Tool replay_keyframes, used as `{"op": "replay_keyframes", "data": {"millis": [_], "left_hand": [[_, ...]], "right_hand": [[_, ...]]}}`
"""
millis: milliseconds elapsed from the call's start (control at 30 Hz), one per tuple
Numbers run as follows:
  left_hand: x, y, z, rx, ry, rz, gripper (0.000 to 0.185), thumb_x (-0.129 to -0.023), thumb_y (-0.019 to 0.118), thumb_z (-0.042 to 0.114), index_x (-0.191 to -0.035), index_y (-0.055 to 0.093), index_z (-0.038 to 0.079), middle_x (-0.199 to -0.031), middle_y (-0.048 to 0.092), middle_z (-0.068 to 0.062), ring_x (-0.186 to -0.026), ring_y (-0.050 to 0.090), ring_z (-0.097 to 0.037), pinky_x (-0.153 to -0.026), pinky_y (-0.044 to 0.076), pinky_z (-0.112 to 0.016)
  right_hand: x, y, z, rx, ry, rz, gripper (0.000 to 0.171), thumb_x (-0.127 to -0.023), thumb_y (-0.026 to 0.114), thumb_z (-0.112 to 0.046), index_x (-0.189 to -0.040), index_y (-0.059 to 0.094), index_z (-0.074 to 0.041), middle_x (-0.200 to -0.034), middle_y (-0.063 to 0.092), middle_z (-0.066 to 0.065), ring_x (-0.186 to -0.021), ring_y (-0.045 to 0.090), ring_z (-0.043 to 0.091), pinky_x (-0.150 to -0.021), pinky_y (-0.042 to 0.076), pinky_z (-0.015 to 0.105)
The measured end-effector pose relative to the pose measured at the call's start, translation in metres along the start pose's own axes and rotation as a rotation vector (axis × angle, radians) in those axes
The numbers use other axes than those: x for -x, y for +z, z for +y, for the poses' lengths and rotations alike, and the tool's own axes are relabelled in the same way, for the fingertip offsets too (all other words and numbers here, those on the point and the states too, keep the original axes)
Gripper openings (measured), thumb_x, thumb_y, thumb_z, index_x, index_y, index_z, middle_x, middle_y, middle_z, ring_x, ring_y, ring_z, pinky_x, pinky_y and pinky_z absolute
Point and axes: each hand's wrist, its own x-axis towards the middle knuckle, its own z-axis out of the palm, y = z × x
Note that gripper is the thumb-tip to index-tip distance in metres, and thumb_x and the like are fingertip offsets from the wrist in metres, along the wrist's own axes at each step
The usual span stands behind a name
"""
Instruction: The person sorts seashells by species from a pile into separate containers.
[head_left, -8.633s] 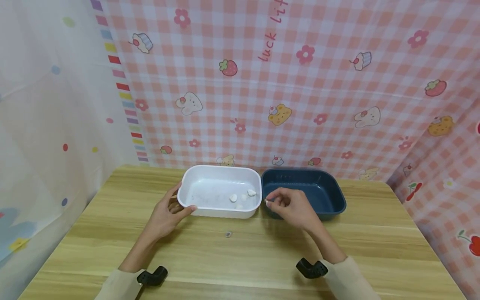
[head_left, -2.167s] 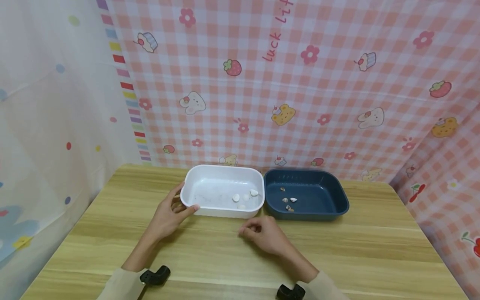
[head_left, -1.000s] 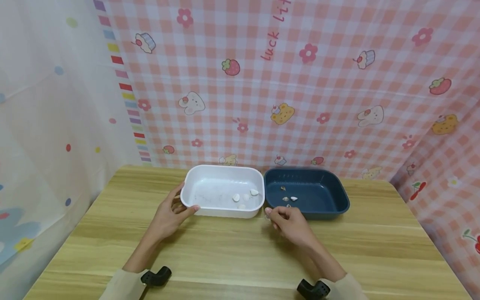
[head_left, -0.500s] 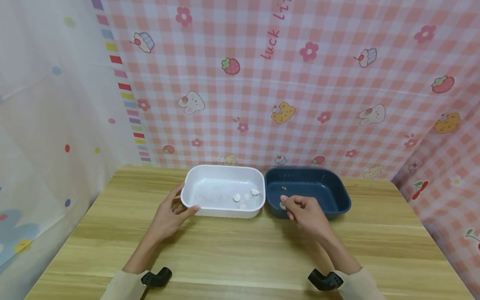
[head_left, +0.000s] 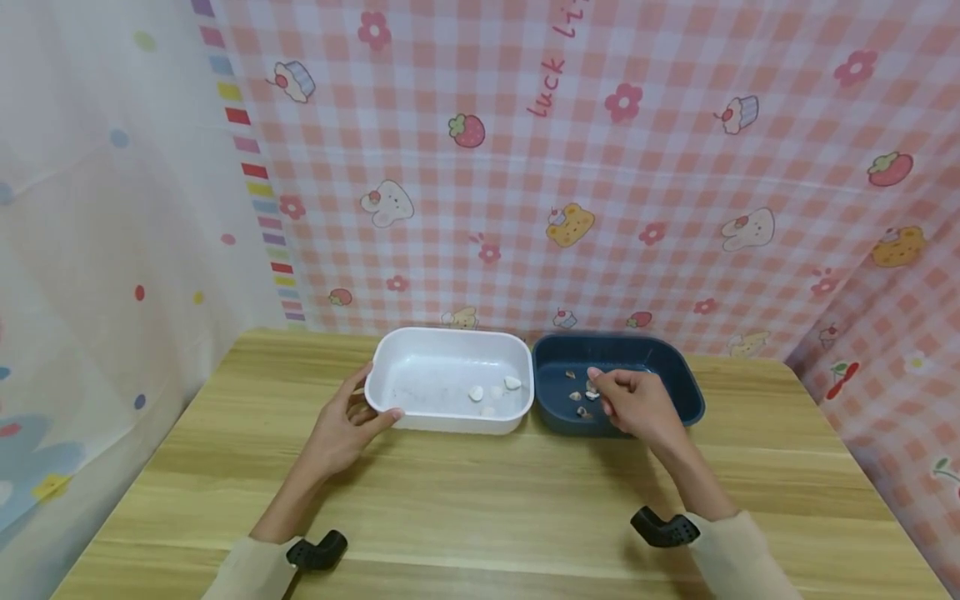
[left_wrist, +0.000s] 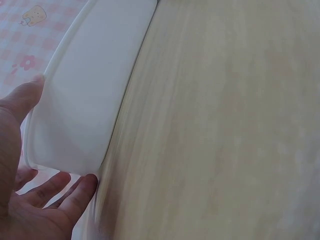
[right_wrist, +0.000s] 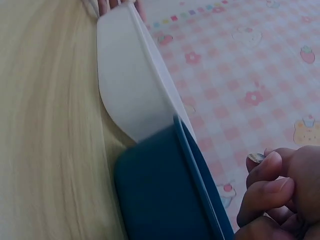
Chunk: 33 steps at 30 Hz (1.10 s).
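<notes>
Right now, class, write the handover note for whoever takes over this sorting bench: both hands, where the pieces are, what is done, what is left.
Left hand: grips the near left corner of the white tray, steadying it.
Right hand: over the blue tray, fingers curled and pinching a small piece at the fingertips, seen in the right wrist view.
White tray: a few white pieces near its right end.
Blue tray: several small darker pieces at its left end.
Done: pieces lie in both trays; none show on the wooden table.
Left: the pinched piece is not yet released.
</notes>
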Motion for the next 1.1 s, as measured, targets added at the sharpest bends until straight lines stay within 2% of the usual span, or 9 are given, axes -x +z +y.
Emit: {"op": "replay_keyframes", "data": {"millis": [233, 400, 567, 733, 867, 1100], "left_hand": [[0.001, 0.001, -0.001, -0.001, 0.006, -0.003, 0.091, -0.09, 0.081, 0.031, -0.163, 0.027, 0.021, -0.147, 0.047, -0.022, -0.133, 0.055, -0.039, -0.101, 0.059, -0.027], [0.001, 0.002, 0.0, -0.009, 0.008, -0.002, 0.092, -0.09, 0.081, 0.032, -0.163, 0.026, 0.02, -0.147, 0.048, -0.021, -0.133, 0.055, -0.039, -0.102, 0.059, -0.029], [0.001, 0.002, 0.001, -0.013, 0.006, -0.002, 0.092, -0.09, 0.081, 0.033, -0.163, 0.025, 0.02, -0.147, 0.048, -0.021, -0.133, 0.055, -0.039, -0.103, 0.059, -0.03], [-0.001, 0.004, 0.001, -0.014, 0.007, -0.001, 0.092, -0.09, 0.081, 0.033, -0.163, 0.026, 0.02, -0.147, 0.048, -0.021, -0.133, 0.055, -0.038, -0.104, 0.058, -0.031], [-0.002, 0.003, 0.001, -0.008, 0.006, -0.004, 0.092, -0.09, 0.081, 0.032, -0.163, 0.026, 0.019, -0.147, 0.048, -0.021, -0.133, 0.054, -0.039, -0.104, 0.058, -0.031], [0.001, -0.002, -0.001, -0.016, -0.007, -0.005, 0.093, -0.09, 0.081, 0.035, -0.163, 0.025, 0.023, -0.148, 0.047, -0.02, -0.134, 0.054, -0.039, -0.104, 0.058, -0.033]], "right_hand": [[-0.009, -0.009, 0.004, 0.087, 0.031, 0.065, 0.07, -0.092, 0.056, -0.074, -0.085, 0.069, -0.005, -0.061, 0.054, -0.001, -0.047, 0.04, 0.013, -0.041, 0.034, 0.029], [-0.015, -0.015, 0.008, 0.151, 0.022, 0.115, 0.073, -0.092, 0.055, -0.075, -0.092, 0.073, -0.004, -0.061, 0.057, -0.002, -0.05, 0.045, 0.014, -0.042, 0.036, 0.029], [-0.016, -0.02, 0.012, 0.198, 0.038, 0.13, 0.075, -0.092, 0.052, -0.076, -0.099, 0.075, -0.005, -0.061, 0.058, -0.002, -0.05, 0.046, 0.014, -0.043, 0.037, 0.029], [-0.012, -0.025, 0.016, 0.161, 0.055, 0.131, 0.078, -0.09, 0.052, -0.08, -0.109, 0.075, -0.008, -0.067, 0.061, 0.001, -0.05, 0.044, 0.013, -0.043, 0.038, 0.03], [-0.008, -0.028, 0.018, 0.136, 0.034, 0.129, 0.077, -0.091, 0.052, -0.079, -0.118, 0.073, -0.009, -0.075, 0.064, 0.005, -0.055, 0.052, 0.015, -0.046, 0.043, 0.029], [0.009, -0.027, 0.016, 0.111, -0.084, 0.105, 0.059, -0.099, 0.055, -0.062, -0.121, 0.068, -0.009, -0.091, 0.071, 0.018, -0.07, 0.066, 0.035, -0.045, 0.047, 0.029]]}}
